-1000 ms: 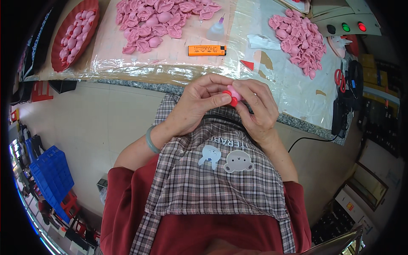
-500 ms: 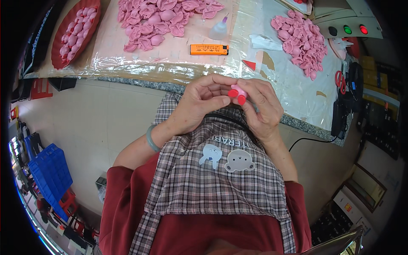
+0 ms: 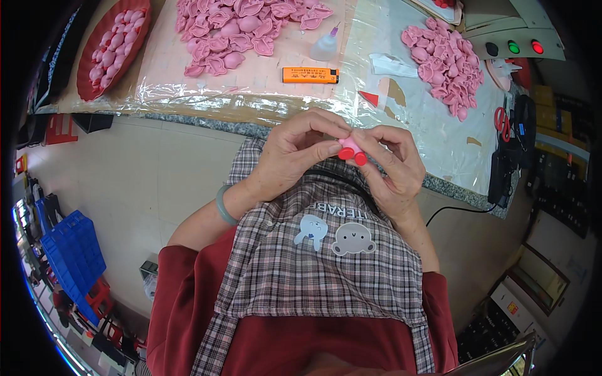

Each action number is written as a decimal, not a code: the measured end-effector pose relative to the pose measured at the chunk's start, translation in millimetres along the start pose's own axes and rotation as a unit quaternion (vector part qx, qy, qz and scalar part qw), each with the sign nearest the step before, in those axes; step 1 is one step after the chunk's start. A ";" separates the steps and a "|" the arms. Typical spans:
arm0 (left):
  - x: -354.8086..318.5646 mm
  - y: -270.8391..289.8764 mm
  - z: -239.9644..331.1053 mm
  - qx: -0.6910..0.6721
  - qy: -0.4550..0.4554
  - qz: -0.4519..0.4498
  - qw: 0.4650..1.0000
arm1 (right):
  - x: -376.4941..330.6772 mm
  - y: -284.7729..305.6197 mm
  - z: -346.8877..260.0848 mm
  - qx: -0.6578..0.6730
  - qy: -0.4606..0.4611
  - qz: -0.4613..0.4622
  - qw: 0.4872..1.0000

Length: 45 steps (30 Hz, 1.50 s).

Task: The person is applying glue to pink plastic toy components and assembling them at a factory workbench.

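- Here, the left hand (image 3: 291, 150) pinches a small pink-and-red piece (image 3: 352, 149) just above the frame's centre.
- The right hand (image 3: 398, 166) grips its other side.
- An orange lighter (image 3: 310, 75) lies near the top centre.

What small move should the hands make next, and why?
Perhaps lightly squeeze the small rounded pink piece against its two round red discs, since the left hand and right hand both hold it and leave the discs uncovered.
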State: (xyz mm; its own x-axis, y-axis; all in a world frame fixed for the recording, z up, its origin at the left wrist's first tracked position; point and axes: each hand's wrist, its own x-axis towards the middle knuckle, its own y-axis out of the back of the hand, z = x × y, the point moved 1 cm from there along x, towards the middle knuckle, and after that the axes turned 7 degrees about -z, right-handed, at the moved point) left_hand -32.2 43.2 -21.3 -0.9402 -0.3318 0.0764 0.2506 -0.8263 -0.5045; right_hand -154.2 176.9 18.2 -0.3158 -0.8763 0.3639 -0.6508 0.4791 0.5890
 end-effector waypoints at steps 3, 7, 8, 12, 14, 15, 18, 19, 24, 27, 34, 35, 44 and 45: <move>1.6 2.3 2.0 0.041 -0.024 -0.006 0.999 | -0.6 0.6 -2.2 0.005 -0.023 -0.011 1.000; -1.2 3.6 4.7 0.080 -0.030 -0.027 0.996 | 0.0 2.6 -4.2 -0.004 -0.005 -0.011 1.000; -1.9 4.2 4.6 0.080 -0.030 -0.026 0.996 | 0.0 2.9 -4.5 -0.011 0.001 -0.014 1.000; -2.5 5.3 4.1 0.107 -0.042 -0.034 0.993 | -2.2 0.8 -3.3 -0.017 0.006 -0.010 1.000; -2.7 6.1 4.1 0.106 -0.046 -0.032 0.993 | -2.7 -0.6 -2.2 -0.006 0.013 -0.001 1.000; -2.7 6.5 4.2 0.116 -0.049 -0.035 0.991 | -3.1 -1.1 -2.2 -0.006 0.014 -0.002 1.000; -3.0 6.9 2.9 0.120 -0.051 -0.037 0.991 | -3.6 -1.8 -2.8 0.000 -0.001 -0.003 1.000; -2.8 6.7 2.3 0.114 -0.051 -0.035 0.992 | -2.6 -1.6 -3.2 -0.004 -0.001 -0.004 1.000; -0.3 3.7 4.6 0.082 -0.021 -0.018 0.996 | 1.3 0.5 0.4 0.010 -0.024 -0.014 1.000; 0.8 -0.9 3.9 0.073 -0.014 -0.015 0.997 | 3.1 4.2 1.2 0.009 -0.036 -0.033 0.999; -1.0 -2.1 0.9 0.011 0.022 0.015 1.000 | 9.3 2.5 -3.9 -0.063 -0.011 -0.060 0.996; -0.7 -1.5 1.7 0.011 0.023 0.014 1.000 | 9.8 1.7 -4.8 -0.061 -0.013 -0.057 0.996; -1.7 6.0 -3.6 -0.018 0.017 -0.016 1.000 | 7.7 -0.4 -2.5 0.017 -0.068 0.030 0.997; -2.7 2.9 0.1 -0.008 0.021 -0.018 1.000 | 6.9 -1.2 -2.8 0.017 -0.068 0.030 0.997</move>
State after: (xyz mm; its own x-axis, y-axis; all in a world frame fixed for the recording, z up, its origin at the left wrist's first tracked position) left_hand -28.9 41.7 -22.9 -0.9572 -0.2834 0.0592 0.2136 -0.8293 -0.5163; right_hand -153.6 170.4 22.0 -0.4434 -0.8464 0.2949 -0.6503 0.5302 0.5440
